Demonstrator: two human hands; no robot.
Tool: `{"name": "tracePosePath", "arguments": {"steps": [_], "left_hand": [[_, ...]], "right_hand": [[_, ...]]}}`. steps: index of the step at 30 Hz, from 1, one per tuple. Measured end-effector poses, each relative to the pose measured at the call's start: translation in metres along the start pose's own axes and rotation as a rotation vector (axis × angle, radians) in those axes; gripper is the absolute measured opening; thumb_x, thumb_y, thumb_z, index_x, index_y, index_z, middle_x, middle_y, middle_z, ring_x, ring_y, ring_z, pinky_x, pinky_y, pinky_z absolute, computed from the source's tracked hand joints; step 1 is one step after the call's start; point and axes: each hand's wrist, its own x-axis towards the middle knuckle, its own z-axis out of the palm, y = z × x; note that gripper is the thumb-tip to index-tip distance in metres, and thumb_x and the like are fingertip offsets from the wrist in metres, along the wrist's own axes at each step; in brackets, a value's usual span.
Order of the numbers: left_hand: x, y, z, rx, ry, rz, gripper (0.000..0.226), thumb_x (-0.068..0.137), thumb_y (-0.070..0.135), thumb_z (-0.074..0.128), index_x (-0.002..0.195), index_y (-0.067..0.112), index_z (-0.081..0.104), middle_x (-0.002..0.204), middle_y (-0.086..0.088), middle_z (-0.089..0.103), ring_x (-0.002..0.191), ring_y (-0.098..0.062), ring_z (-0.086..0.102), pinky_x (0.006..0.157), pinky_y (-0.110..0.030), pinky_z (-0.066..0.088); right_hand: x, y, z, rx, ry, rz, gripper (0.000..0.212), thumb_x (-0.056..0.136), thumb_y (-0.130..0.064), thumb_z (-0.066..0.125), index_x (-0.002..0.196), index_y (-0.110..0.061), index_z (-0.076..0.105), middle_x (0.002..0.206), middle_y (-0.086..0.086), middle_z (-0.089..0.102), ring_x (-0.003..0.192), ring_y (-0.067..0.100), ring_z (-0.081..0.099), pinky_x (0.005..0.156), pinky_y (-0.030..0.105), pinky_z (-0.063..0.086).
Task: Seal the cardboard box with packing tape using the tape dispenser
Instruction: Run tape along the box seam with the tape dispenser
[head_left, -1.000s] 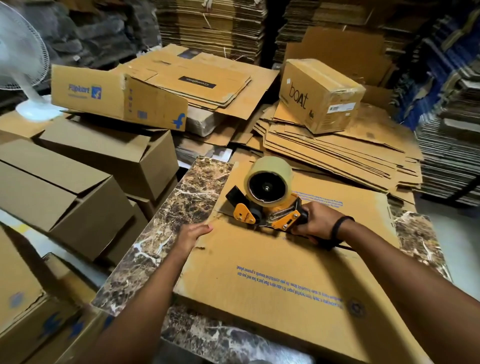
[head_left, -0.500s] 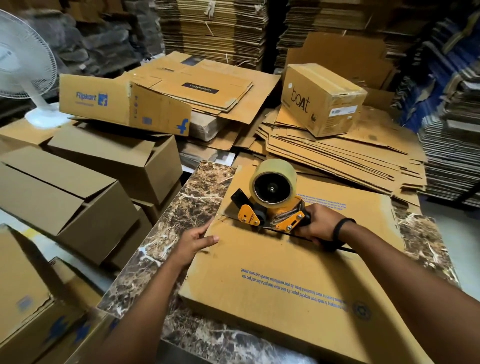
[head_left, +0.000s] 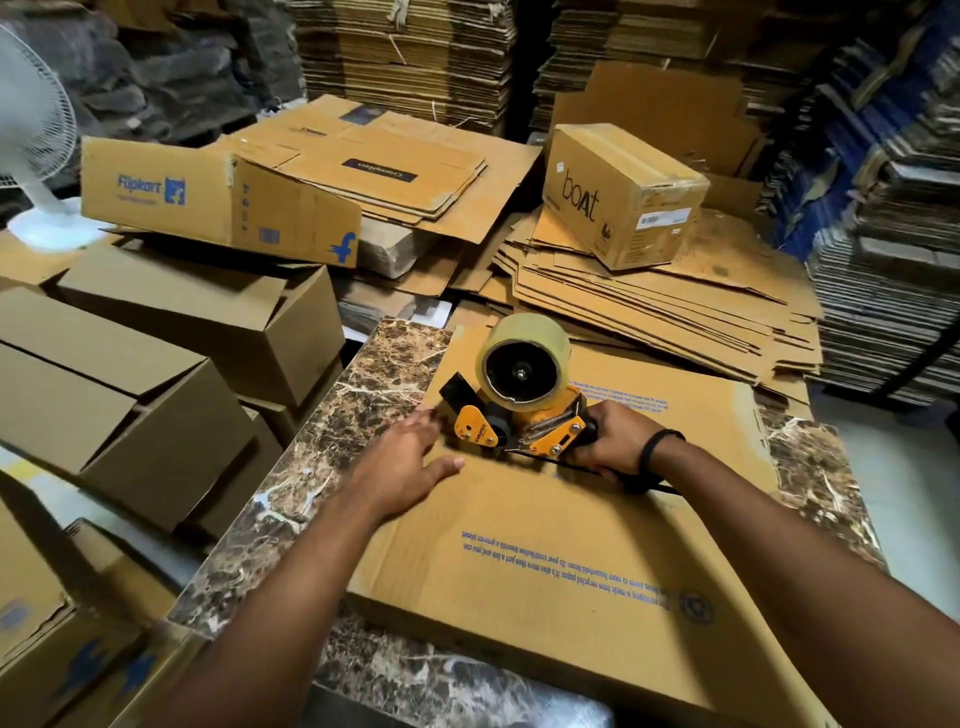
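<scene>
A flattened cardboard box (head_left: 561, 551) with blue print lies on a marble-patterned table (head_left: 332, 447). An orange tape dispenser (head_left: 514, 410) with a roll of clear tape stands on the box near its far left corner. My right hand (head_left: 613, 441) grips the dispenser's handle. My left hand (head_left: 410, 460) lies flat on the box's left edge, fingers straight, just left of the dispenser's front.
Brown boxes (head_left: 156, 364) stand stacked to the left, a Flipkart box (head_left: 208, 202) behind them. A boAt box (head_left: 623, 192) sits on a pile of flat cardboard sheets (head_left: 675, 322) at the back right. A white fan (head_left: 36, 156) stands far left.
My left hand has slid right and forward along the box's edge toward the dispenser's front. The dispenser and my right hand have hardly moved.
</scene>
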Motion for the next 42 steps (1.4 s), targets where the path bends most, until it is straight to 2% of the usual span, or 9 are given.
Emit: {"name": "tracePosePath", "arguments": {"steps": [6, 9, 16, 21, 24, 27, 32, 38, 42], "left_hand": [[0.007, -0.008, 0.007, 0.079, -0.025, -0.055, 0.069, 0.084, 0.068, 0.039, 0.139, 0.027, 0.039, 0.152, 0.011, 0.024, 0.142, -0.022, 0.021, 0.111, -0.052, 0.027], [0.008, -0.009, 0.009, 0.059, -0.021, -0.055, 0.066, 0.087, 0.065, 0.040, 0.140, 0.025, 0.039, 0.151, 0.010, 0.029, 0.142, -0.018, 0.022, 0.112, -0.050, 0.026], [0.017, 0.014, 0.003, 0.271, -0.056, -0.054, 0.073, 0.085, 0.067, 0.042, 0.140, 0.020, 0.040, 0.150, 0.002, 0.034, 0.137, -0.026, 0.030, 0.113, -0.045, 0.026], [0.019, 0.038, 0.007, 0.371, -0.105, 0.030, 0.070, 0.091, 0.063, 0.033, 0.145, 0.019, 0.031, 0.154, -0.001, 0.025, 0.141, -0.024, 0.023, 0.113, -0.042, 0.021], [0.014, 0.045, 0.015, 0.303, -0.099, 0.099, 0.064, 0.094, 0.055, 0.035, 0.145, 0.016, 0.031, 0.154, -0.002, 0.025, 0.142, -0.020, 0.022, 0.115, -0.036, 0.018], [0.012, 0.037, 0.023, 0.276, -0.073, 0.107, 0.065, 0.093, 0.058, 0.034, 0.145, 0.018, 0.033, 0.154, 0.000, 0.027, 0.141, -0.018, 0.023, 0.115, -0.035, 0.020], [0.013, 0.032, 0.022, 0.245, -0.066, 0.100, 0.069, 0.090, 0.063, 0.035, 0.144, 0.020, 0.036, 0.153, 0.005, 0.027, 0.141, -0.014, 0.024, 0.113, -0.033, 0.021], [0.015, 0.044, 0.020, 0.293, -0.076, 0.086, 0.074, 0.088, 0.067, 0.033, 0.145, 0.019, 0.033, 0.155, 0.003, 0.023, 0.141, -0.016, 0.023, 0.113, -0.034, 0.021], [0.007, 0.068, 0.031, 0.359, -0.149, 0.247, 0.097, 0.074, 0.082, -0.001, 0.149, 0.024, 0.019, 0.157, 0.002, 0.012, 0.144, -0.017, 0.012, 0.116, -0.041, 0.011]], "right_hand": [[-0.005, 0.007, -0.008, -0.068, -0.010, -0.039, 0.016, 0.078, -0.027, 0.073, 0.071, -0.023, 0.059, 0.057, -0.003, 0.065, 0.048, 0.012, 0.058, 0.048, 0.022, 0.042], [-0.020, 0.029, -0.018, -0.117, 0.011, -0.006, 0.016, 0.076, -0.023, 0.073, 0.071, -0.024, 0.059, 0.059, -0.006, 0.064, 0.050, 0.009, 0.058, 0.047, 0.018, 0.042], [-0.033, 0.049, -0.022, -0.208, -0.007, 0.025, 0.014, 0.074, -0.025, 0.075, 0.076, -0.021, 0.062, 0.074, 0.003, 0.070, 0.067, 0.022, 0.067, 0.051, 0.021, 0.044], [-0.031, 0.050, -0.027, -0.076, -0.090, 0.059, 0.016, 0.073, -0.019, 0.078, 0.081, -0.010, 0.069, 0.076, 0.010, 0.073, 0.060, 0.018, 0.064, 0.054, 0.024, 0.049], [-0.032, 0.049, -0.027, 0.017, -0.105, 0.052, 0.016, 0.075, -0.017, 0.078, 0.080, -0.005, 0.068, 0.061, 0.003, 0.068, 0.049, 0.017, 0.060, 0.050, 0.025, 0.048], [-0.034, 0.051, -0.028, 0.064, -0.107, 0.047, 0.015, 0.076, -0.022, 0.079, 0.077, -0.013, 0.067, 0.052, -0.003, 0.062, 0.043, 0.016, 0.055, 0.048, 0.021, 0.044], [-0.046, 0.073, -0.036, 0.063, -0.108, 0.072, 0.035, 0.076, -0.038, 0.077, 0.090, -0.007, 0.067, 0.071, 0.016, 0.071, 0.054, 0.021, 0.060, 0.056, 0.021, 0.045], [-0.074, 0.103, -0.054, 0.001, -0.104, 0.142, 0.028, 0.076, -0.039, 0.076, 0.080, -0.016, 0.061, 0.070, 0.001, 0.067, 0.064, 0.021, 0.062, 0.052, 0.017, 0.045], [-0.072, 0.102, -0.054, -0.019, -0.096, 0.134, 0.028, 0.077, -0.040, 0.075, 0.078, -0.018, 0.058, 0.072, 0.000, 0.066, 0.069, 0.022, 0.062, 0.052, 0.020, 0.042]]}}
